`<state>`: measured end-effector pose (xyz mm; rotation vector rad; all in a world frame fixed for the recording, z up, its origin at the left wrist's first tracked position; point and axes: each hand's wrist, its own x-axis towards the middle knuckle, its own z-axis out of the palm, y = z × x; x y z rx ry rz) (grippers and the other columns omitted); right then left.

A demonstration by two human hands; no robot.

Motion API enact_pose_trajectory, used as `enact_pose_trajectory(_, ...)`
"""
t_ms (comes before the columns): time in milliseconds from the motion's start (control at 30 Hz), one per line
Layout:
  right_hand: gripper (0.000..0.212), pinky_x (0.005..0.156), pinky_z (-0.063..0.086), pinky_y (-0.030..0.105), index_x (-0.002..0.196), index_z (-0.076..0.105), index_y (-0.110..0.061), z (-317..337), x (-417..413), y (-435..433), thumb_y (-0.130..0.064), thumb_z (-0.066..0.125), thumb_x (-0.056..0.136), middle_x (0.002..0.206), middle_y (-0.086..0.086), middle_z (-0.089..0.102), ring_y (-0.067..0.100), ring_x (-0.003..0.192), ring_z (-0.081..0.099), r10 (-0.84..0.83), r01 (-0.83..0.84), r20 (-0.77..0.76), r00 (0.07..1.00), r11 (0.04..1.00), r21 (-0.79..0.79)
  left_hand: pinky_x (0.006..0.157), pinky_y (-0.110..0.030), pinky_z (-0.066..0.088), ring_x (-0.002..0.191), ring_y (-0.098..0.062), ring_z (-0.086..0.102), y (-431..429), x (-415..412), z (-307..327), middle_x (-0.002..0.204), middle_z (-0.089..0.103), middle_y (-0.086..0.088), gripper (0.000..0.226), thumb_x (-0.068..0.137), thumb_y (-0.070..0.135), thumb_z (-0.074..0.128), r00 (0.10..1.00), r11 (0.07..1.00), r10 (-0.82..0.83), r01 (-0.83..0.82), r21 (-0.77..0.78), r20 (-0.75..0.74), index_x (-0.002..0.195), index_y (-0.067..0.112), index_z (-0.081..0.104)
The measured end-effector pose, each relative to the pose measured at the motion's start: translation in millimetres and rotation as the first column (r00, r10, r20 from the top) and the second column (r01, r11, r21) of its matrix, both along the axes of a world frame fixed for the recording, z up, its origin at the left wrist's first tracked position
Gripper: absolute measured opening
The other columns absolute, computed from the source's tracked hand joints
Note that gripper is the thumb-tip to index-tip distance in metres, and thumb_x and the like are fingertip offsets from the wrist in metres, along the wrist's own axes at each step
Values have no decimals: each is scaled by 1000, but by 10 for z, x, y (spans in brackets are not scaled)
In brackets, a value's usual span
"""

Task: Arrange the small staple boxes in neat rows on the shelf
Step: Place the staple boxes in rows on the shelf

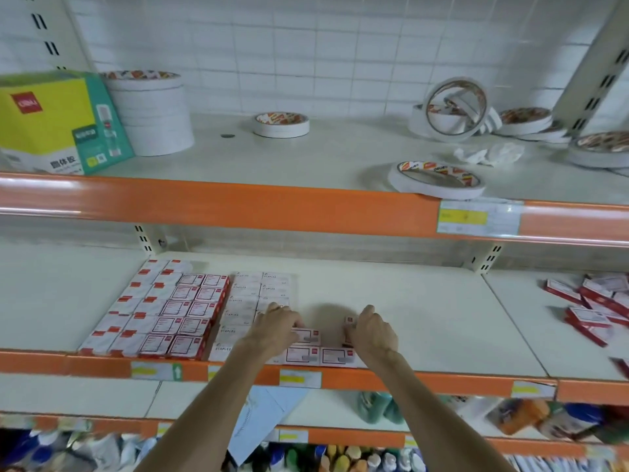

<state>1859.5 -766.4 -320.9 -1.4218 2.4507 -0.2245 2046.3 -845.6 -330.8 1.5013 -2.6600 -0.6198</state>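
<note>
Smooth off-white shelf (408, 318), small rectangular cardboard staple boxes (177, 311) laid flat in rows at its front left, left hand (275, 330) with fingers curled on flat box (308, 335) beside the rows, right hand (372, 332) pinching upright box (349, 322), loose red-edged boxes (592, 311) heaped far right.

A wall of small white glazed tiles with grey grout (340, 46) runs behind the white metal shelving. Cream slotted uprights (592, 73) lean in at both sides of the view. The pale shelf boards (408, 301) each carry a glossy orange front strip (238, 207) with yellow-and-white price labels (476, 218) fixed on. Soft, even light gleams along the strip's rounded edge.
</note>
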Motion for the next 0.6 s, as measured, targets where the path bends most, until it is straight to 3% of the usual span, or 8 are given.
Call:
enact_pose_trajectory(100, 36, 83, 51, 38, 131, 36, -8, -13, -57, 34, -26, 43, 101, 122, 13, 54, 32, 108, 61, -58, 60, 26, 998, 997, -41, 105, -39, 35, 123, -15, 39, 22, -15, 35, 123, 59, 6, 28, 92, 33, 60, 1000, 1000, -18, 18, -17, 4, 120, 29, 61)
enact_pose_trajectory(233, 39, 77, 48, 39, 139, 41, -22, -39, -172, 64, -18, 43, 101, 127, 13, 43, 37, 99, 60, -43, 56, 129, 991, 994, -95, 105, -39, 35, 124, -17, 38, 49, -25, 51, 125, 58, 5, 30, 93, 31, 60, 999, 999, -16, 17, -29, 28, 122, 27, 60)
enact_pose_trajectory(400, 31, 89, 51, 43, 125, 56, -4, -50, -172, 13, -10, 44, 98, 127, 16, 48, 35, 101, 60, -116, 136, 204, 972, 987, -87, 106, -39, 34, 127, -18, 37, 72, -15, 67, 128, 57, 3, 31, 94, 31, 59, 999, 999, -16, 17, -33, 37, 125, 26, 59)
enact_pose_trajectory(500, 25, 81, 54, 40, 115, 53, 2, -20, -136, -15, -7, 44, 93, 118, 20, 55, 35, 98, 61, -236, 267, 292, 927, 961, -67, 106, -40, 34, 127, -18, 37, 70, -8, 67, 127, 57, 3, 33, 93, 32, 60, 1000, 999, -18, 18, -29, 23, 125, 26, 59)
enact_pose_trajectory(600, 25, 74, 53, 36, 108, 55, -2, 10, -126, 3, -21, 50, 93, 106, 14, 63, 31, 95, 63, -240, 249, 275, 931, 969, 3, 106, -40, 34, 126, -17, 37, 57, 5, 48, 126, 57, 3, 33, 92, 31, 61, 1000, 1000, -15, 15, -13, 4, 125, 27, 59)
